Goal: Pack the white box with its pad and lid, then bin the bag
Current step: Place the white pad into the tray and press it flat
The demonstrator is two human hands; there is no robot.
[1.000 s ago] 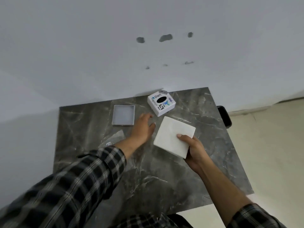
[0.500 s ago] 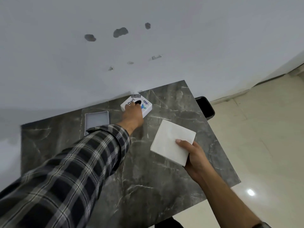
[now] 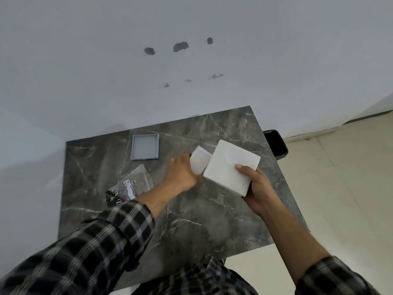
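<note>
My right hand (image 3: 258, 186) grips a flat, thick white square piece (image 3: 230, 167) by its near corner, tilted above the table's right half. My left hand (image 3: 180, 173) holds a smaller white box (image 3: 199, 159), blurred by motion, just left of the square piece and partly tucked behind its edge. A shallow white tray (image 3: 145, 146), open side up, lies at the back of the table. A crumpled clear plastic bag (image 3: 133, 184) with a printed label lies left of my left wrist.
The dark marble table (image 3: 191, 226) stands against a white wall. A black bin (image 3: 276, 144) sits on the floor past the table's right edge. Pale floor tiles stretch to the right.
My left hand picked the small printed box up from the back of the table and brought it toward the white square piece. My right hand lifted that piece a little.
</note>
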